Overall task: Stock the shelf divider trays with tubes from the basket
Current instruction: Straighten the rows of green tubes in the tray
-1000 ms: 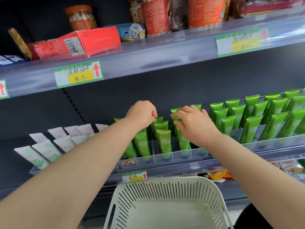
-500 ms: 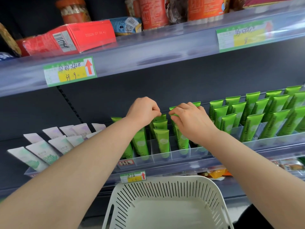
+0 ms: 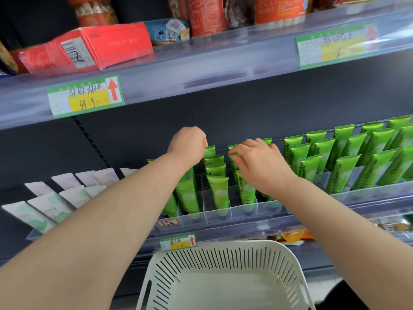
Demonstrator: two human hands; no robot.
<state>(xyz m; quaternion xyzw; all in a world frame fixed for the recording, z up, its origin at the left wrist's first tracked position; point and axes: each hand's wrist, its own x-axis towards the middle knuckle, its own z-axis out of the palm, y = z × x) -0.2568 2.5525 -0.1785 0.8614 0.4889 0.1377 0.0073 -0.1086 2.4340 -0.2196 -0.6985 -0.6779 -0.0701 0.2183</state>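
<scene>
Seating green tubes upright in the back slots of the clear divider tray, both hands working side by side.

The right hand (image 3: pixel 261 166) has its fingertips (image 3: pixel 234 153) pinched together on the crimped top of a green tube (image 3: pixel 247 191) standing in the divider tray (image 3: pixel 223 217); the left hand (image 3: pixel 187 145) is curled shut at the top of the neighbouring column of tubes (image 3: pixel 215 162), though whether it actually grips 1 I cannot tell. To do this well, I judge each tube should be pressed straight down by its crimp until the cap end bottoms in its slot, leaning to match its neighbours. The tubes are glossy bright green, flat-crimped on top, printed "Chamomile" along the side. The white slotted basket (image 3: pixel 223 260) below shows no tubes in its visible part.
</scene>
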